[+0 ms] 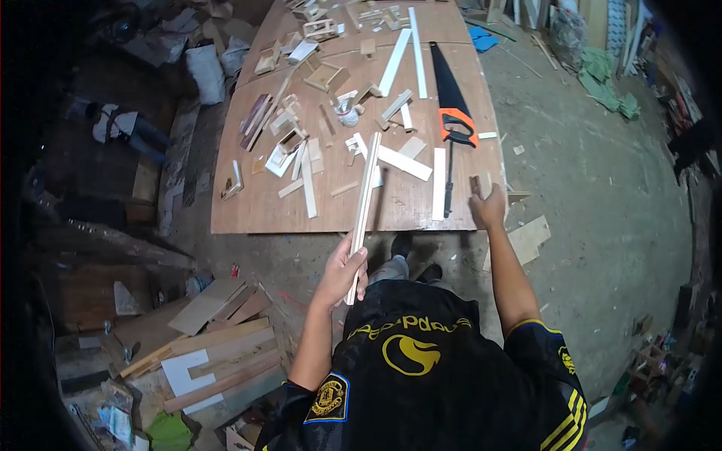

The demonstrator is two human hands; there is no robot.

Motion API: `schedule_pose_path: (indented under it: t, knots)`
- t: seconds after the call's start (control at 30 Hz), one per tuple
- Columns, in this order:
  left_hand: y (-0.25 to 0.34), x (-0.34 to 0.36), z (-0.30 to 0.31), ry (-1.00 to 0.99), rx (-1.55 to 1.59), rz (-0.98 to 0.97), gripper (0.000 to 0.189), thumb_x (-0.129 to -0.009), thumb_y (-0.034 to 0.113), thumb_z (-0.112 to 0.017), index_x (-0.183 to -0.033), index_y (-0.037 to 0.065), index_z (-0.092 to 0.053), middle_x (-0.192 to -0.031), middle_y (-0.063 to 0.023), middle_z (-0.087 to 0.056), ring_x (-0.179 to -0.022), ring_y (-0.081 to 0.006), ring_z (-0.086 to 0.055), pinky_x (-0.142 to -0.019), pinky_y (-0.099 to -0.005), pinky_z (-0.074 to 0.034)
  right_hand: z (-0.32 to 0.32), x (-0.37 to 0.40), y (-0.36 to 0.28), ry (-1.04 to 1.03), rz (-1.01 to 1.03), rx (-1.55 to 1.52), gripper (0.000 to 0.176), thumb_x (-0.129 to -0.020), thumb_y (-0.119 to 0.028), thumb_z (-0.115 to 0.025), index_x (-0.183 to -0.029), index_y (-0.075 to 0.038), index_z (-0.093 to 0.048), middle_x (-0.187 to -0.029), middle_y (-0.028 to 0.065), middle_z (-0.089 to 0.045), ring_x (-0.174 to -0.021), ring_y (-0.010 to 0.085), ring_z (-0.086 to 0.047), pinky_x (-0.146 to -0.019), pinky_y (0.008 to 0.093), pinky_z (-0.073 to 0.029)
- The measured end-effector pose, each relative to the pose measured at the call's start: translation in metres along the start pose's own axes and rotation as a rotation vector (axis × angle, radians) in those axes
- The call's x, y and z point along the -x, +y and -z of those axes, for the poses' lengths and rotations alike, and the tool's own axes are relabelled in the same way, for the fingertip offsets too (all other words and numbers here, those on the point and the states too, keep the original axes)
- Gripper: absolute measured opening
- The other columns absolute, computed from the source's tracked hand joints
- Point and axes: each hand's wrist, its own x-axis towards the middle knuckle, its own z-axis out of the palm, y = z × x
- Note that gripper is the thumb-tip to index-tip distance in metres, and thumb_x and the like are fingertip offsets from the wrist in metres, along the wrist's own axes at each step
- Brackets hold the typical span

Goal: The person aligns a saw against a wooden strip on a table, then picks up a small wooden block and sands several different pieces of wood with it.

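My left hand (pixel 347 272) is closed around the lower end of a long, pale wooden strip (pixel 367 199), which looks layered or grooved along its length. The strip slants up over the front edge of the table. At the table's front right corner, my right hand (pixel 490 206) has its fingers around a small wooden block (pixel 485 183); the grip is partly hidden. Just left of that hand lie a thin dark rod-like tool (pixel 450 180) and a white strip (pixel 438 184). Above them rests a handsaw (pixel 449 90) with an orange and black handle.
The wooden table (pixel 263 214) carries many offcuts, small wooden boxes (pixel 326 76), a jar (pixel 347 114) and white boards (pixel 395 62). Boards are piled (pixel 218 361) on the floor at left. A sheet offcut (pixel 529 238) lies at right. Another person (pixel 124 128) is at far left.
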Motion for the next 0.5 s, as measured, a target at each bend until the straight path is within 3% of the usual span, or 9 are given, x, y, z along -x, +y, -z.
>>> schedule_pose_path:
  t: [0.07,0.13,0.2,0.23,0.27,0.3,0.33,0.43,0.5]
  knots:
    - [0.001,-0.012,-0.014,-0.017,-0.040,0.021,0.056,-0.099,0.021,-0.046,-0.149,0.020,-0.020,-0.069,-0.0015,-0.043,-0.042,-0.0088,-0.040,-0.031,-0.0229,-0.036,0.022,0.013,-0.022,-0.026,0.068,-0.107,0.059,-0.073,-0.028,-0.068,-0.123,-0.001,-0.053,-0.101,0.0274,-0.064,-0.098,0.0396,-0.063,-0.085,0.0421,-0.049]
    - [0.004,-0.031,-0.032,-0.092,0.121,0.056,0.055,-0.099,0.022,-0.044,-0.149,0.022,-0.020,-0.065,-0.0008,-0.039,-0.041,-0.0088,-0.037,-0.031,-0.0219,-0.034,0.056,0.034,-0.058,-0.235,0.139,-0.444,0.062,-0.075,-0.026,-0.073,-0.125,0.002,-0.051,-0.114,0.0174,-0.062,-0.107,0.0236,-0.060,-0.092,0.0332,-0.046]
    - [0.010,-0.050,-0.055,-0.177,0.068,0.089,0.051,-0.099,0.020,-0.044,-0.146,0.019,-0.025,-0.063,0.0004,-0.037,-0.039,-0.0079,-0.035,-0.031,-0.0211,-0.032,0.089,0.063,-0.096,-0.348,0.236,-0.871,0.058,-0.081,-0.015,-0.066,-0.132,0.001,-0.043,-0.116,0.0190,-0.059,-0.104,0.0251,-0.060,-0.090,0.0353,-0.047]
    - [0.010,-0.059,-0.065,-0.234,0.013,0.097,0.047,-0.099,0.020,-0.046,-0.142,0.015,-0.030,-0.063,0.0013,-0.038,-0.040,-0.0068,-0.036,-0.032,-0.0212,-0.033,0.107,0.073,-0.104,-0.327,0.291,-0.701,0.053,-0.084,-0.012,-0.064,-0.131,-0.001,-0.042,-0.116,0.0108,-0.058,-0.106,0.0178,-0.056,-0.090,0.0325,-0.046]
    - [0.010,-0.067,-0.076,-0.290,-0.037,0.102,0.043,-0.098,0.020,-0.048,-0.137,0.011,-0.034,-0.062,0.0022,-0.040,-0.040,-0.0058,-0.037,-0.032,-0.0213,-0.034,0.144,0.086,-0.129,-0.322,0.383,-0.579,0.053,-0.084,-0.014,-0.065,-0.130,0.000,-0.043,-0.114,0.0143,-0.058,-0.104,0.0228,-0.058,-0.089,0.0347,-0.046]
    - [0.010,-0.074,-0.087,-0.369,-0.023,0.104,0.037,-0.097,0.016,-0.049,-0.131,0.008,-0.039,-0.059,0.0032,-0.039,-0.039,-0.0053,-0.036,-0.032,-0.0210,-0.032,0.151,0.092,-0.131,-0.139,0.671,-0.385,0.053,-0.084,-0.017,-0.066,-0.130,-0.004,-0.045,-0.112,0.0173,-0.058,-0.104,0.0308,-0.059,-0.089,0.0374,-0.046]
    - [0.014,-0.080,-0.100,-0.430,-0.034,0.117,0.037,-0.097,0.016,-0.049,-0.131,0.008,-0.039,-0.059,0.0032,-0.039,-0.039,-0.0053,-0.036,-0.032,-0.0210,-0.032,0.159,0.096,-0.128,-0.301,0.522,-0.286,0.047,-0.083,-0.019,-0.066,-0.127,-0.009,-0.051,-0.112,0.0169,-0.058,-0.104,0.0327,-0.058,-0.087,0.0391,-0.047]
    - [0.024,-0.088,-0.127,-0.613,-0.077,0.157,0.035,-0.095,0.010,-0.050,-0.129,0.006,-0.041,-0.058,0.0030,-0.039,-0.037,-0.0050,-0.034,-0.030,-0.0209,-0.031,0.182,0.103,-0.118,-0.175,0.491,-0.141,0.042,-0.081,-0.019,-0.069,-0.121,-0.012,-0.057,-0.106,0.0139,-0.060,-0.095,0.0297,-0.062,-0.078,0.0378,-0.051]
    - [0.026,-0.094,-0.138,-0.677,-0.140,0.170,0.035,-0.094,0.008,-0.050,-0.128,0.006,-0.041,-0.058,0.0028,-0.039,-0.037,-0.0051,-0.033,-0.030,-0.0211,-0.031,0.195,0.097,-0.105,0.118,0.471,0.061,0.040,-0.081,-0.022,-0.067,-0.118,-0.012,-0.058,-0.089,0.0103,-0.057,-0.078,0.0291,-0.064,-0.063,0.0396,-0.052]
